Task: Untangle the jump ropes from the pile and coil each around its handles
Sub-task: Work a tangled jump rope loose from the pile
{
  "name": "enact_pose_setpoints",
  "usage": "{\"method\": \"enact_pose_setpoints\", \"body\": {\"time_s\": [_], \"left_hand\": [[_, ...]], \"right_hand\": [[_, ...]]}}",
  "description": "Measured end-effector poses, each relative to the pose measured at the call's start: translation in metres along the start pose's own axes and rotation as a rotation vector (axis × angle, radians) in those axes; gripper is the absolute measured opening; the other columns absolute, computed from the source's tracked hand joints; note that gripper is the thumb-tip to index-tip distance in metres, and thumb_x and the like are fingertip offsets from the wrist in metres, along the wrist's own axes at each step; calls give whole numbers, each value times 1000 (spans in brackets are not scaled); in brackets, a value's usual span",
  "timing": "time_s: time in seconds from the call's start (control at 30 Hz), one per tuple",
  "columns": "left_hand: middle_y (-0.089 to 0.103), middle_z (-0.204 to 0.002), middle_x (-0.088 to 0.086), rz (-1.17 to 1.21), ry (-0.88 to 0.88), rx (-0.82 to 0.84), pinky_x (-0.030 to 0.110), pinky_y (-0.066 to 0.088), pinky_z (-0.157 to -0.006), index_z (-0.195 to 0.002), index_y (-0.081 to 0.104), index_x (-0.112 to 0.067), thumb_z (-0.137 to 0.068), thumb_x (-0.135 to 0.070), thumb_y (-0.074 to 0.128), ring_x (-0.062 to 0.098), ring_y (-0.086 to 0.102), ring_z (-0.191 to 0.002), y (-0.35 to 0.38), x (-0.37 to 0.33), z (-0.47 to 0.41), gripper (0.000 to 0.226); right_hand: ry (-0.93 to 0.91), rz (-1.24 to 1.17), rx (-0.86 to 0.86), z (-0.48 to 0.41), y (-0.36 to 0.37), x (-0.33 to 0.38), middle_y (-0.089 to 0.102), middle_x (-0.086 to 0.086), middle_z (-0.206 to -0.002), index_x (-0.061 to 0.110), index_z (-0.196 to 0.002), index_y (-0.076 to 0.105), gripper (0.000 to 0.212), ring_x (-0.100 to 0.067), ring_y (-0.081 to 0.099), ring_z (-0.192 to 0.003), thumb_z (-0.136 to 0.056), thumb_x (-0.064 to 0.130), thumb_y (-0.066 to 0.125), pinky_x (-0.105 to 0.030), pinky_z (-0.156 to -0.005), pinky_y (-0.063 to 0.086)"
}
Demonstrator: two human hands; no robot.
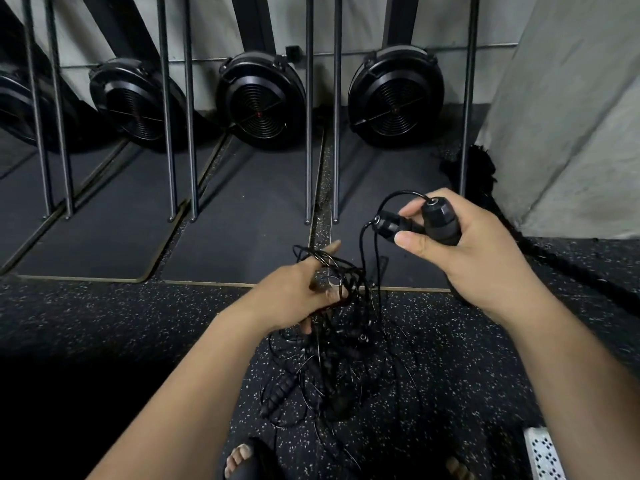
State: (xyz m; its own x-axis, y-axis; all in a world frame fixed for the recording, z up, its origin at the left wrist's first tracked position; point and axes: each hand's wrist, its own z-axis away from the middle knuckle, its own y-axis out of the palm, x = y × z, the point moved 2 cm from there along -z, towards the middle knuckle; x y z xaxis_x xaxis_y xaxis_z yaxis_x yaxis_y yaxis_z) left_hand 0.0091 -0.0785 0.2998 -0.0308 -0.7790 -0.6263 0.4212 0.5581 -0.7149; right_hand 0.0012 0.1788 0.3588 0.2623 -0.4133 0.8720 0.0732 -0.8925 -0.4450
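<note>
Black handles [440, 221]: we see two of them side by side in the right hand [485, 268], lifted well above the floor, with thumb and fingers curled round both.
Handle cords [362, 244]: a thin black cord leaves each handle's tip, arches over, and drops towards the tangle below.
Left hand [294, 299]: lower, just above the pile; the index finger is straight and the other fingers curl into a bundle of cord loops [343, 271] (we cannot tell how many strands).
Pile [332, 379]: tangled ropes lie on the speckled floor [138, 323] between our forearms, just ahead of a sandalled foot [239, 459].
Ribbed handle [277, 396]: it lies at the pile's left edge.
Behind: dark mats [242, 220] lie beyond the pile, and round black flywheels [259, 98] stand against the wall.
</note>
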Motion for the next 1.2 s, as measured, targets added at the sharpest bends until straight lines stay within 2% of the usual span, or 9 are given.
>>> {"method": "enact_pose_setpoints", "body": {"time_s": [0.07, 0.2, 0.33, 0.43, 0.6, 0.73, 0.83, 1.03, 1.2], "left_hand": [[73, -101, -14, 12, 55, -69, 36, 57, -95, -157, 12, -70, -101, -50, 67, 10, 75, -80, 0, -3, -2, 80], [67, -107, -27, 338, 108, -126, 22, 51, -81, -146, 45, -68, -102, -15, 65, 4, 63, -79, -3, -10, 2, 71], [69, -134, -28, 565, 21, -184, 37, 39, -120, -122, 77, -35, -102, -37, 64, -1, 63, -127, -9, -12, 3, 24], [76, -123, -21, 631, 5, -329, 41, 49, -114, -121, 80, -34, -97, -51, 73, 7, 71, -118, -12, -6, 1, 30], [79, -88, -8, 865, -62, -572, 15, 52, -62, -116, 82, -25, -103, -24, 70, 2, 70, -72, -24, 8, 0, 18], [81, -106, -8, 981, -98, -766, 27, 51, -79, -108, 84, -28, -101, -30, 72, 11, 69, -97, -45, 21, 5, 14], [79, -103, -3, 901, -53, -736, 41, 52, -88, -104, 83, -30, -102, -32, 70, 18, 70, -96, -47, 20, 6, 14], [78, -98, 0, 786, 18, -577, 23, 48, -71, -100, 82, -22, -104, -28, 68, 9, 65, -81, -45, 7, 12, 16], [76, -106, 16, 727, 84, -408, 42, 58, -91, -102, 83, -18, -104, -23, 68, 21, 73, -88, -34, -9, 15, 15]], "right_hand": [[8, -9, 4, 1, 0, 0, 73, 17, -104, 34, -107, 72, 21, -3, 66, -99, -91, 31, 85, -20, -87, 45], [22, 23, -32, -1, -5, -2, 72, 19, -103, 36, -108, 71, 21, -2, 66, -97, -92, 34, 84, -16, -85, 45], [74, 115, -76, -2, -9, -13, 70, 20, -96, 36, -107, 69, 19, 4, 62, -88, -93, 34, 83, -11, -75, 43], [131, 170, -85, -2, -11, -24, 72, 14, -99, 35, -107, 69, 21, -1, 63, -89, -92, 33, 83, -25, -78, 46], [239, 184, -182, -2, -16, -43, 72, 10, -92, 34, -100, 68, 17, -15, 66, -90, -93, 34, 83, -39, -84, 52], [291, 263, -289, -2, -18, -50, 70, 8, -86, 27, -98, 66, 18, -14, 64, -83, -93, 32, 83, -35, -72, 47], [355, 326, -199, -2, -12, -55, 70, 10, -89, 26, -101, 65, 22, -14, 65, -84, -93, 36, 82, -32, -71, 48], [324, 319, -60, -1, 13, -51, 74, 9, -91, 28, -101, 66, 23, -17, 69, -89, -91, 40, 83, -41, -85, 57], [413, -309, -140, -3, 37, -29, 81, 0, -93, 20, -100, 76, 13, -16, 72, -84, -91, 19, 85, -34, -80, 56]]}}
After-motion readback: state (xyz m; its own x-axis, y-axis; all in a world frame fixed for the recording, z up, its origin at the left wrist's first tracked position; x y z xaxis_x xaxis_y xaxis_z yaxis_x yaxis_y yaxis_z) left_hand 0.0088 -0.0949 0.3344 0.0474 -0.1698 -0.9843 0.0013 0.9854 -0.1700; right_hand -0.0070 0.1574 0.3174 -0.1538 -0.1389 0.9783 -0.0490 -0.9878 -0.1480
